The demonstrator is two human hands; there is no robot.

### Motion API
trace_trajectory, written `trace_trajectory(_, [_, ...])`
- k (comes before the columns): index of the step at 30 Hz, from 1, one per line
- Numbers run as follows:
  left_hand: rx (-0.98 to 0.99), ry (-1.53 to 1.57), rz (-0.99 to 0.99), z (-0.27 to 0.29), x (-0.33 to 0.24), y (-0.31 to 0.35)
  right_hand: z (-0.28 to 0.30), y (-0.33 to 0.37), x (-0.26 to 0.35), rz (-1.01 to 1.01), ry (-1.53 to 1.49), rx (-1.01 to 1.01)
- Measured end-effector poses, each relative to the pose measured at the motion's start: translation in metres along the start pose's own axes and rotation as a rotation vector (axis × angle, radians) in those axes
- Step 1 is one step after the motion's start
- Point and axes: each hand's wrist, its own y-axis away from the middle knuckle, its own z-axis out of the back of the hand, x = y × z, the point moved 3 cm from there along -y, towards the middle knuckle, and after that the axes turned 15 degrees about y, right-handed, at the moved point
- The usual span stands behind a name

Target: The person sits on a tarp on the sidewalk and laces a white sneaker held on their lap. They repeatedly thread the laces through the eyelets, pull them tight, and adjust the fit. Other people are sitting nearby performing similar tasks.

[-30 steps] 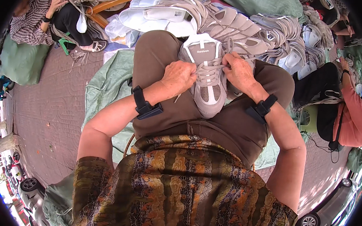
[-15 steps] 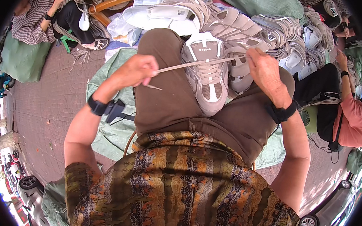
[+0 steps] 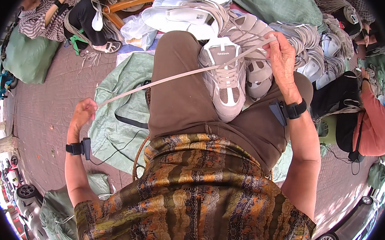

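A beige shoelace [image 3: 159,81] runs taut on a slant between my two hands, passing over a laced grey-and-white sneaker [image 3: 227,105]. My left hand [image 3: 84,111], out at the left beyond my knee, pinches one end. Higher up on the right, my right hand [image 3: 280,55] grips the lace near its other end. The sneaker lies between my thighs with its toe toward me, and neither hand touches it. Beside it, under my right hand, sits a second grey shoe [image 3: 258,78], partly hidden by my right thigh.
Ahead lie piled shoe uppers [image 3: 248,28] and white shoe parts [image 3: 182,16]. A green sheet [image 3: 114,92] spreads on the brick paving [image 3: 45,118]. One person [image 3: 46,11] sits at the far left, another [image 3: 374,121] at the right. A wooden frame [image 3: 136,2] stands ahead.
My left hand has swung outward to the left and down, stretching out a longer span of lace. My right hand has risen slightly.
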Motion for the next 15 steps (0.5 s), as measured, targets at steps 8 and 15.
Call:
trace_trajectory(8, [-0.388, -0.751, -0.621, 0.006, 0.003, 0.001, 0.022, 0.018, 0.001, 0.032, -0.230, -0.020])
trace_trajectory(15, [-0.601, -0.538, -0.628, -0.011, -0.026, 0.010, 0.052, 0.038, -0.010, 0.215, 0.589, 0.261])
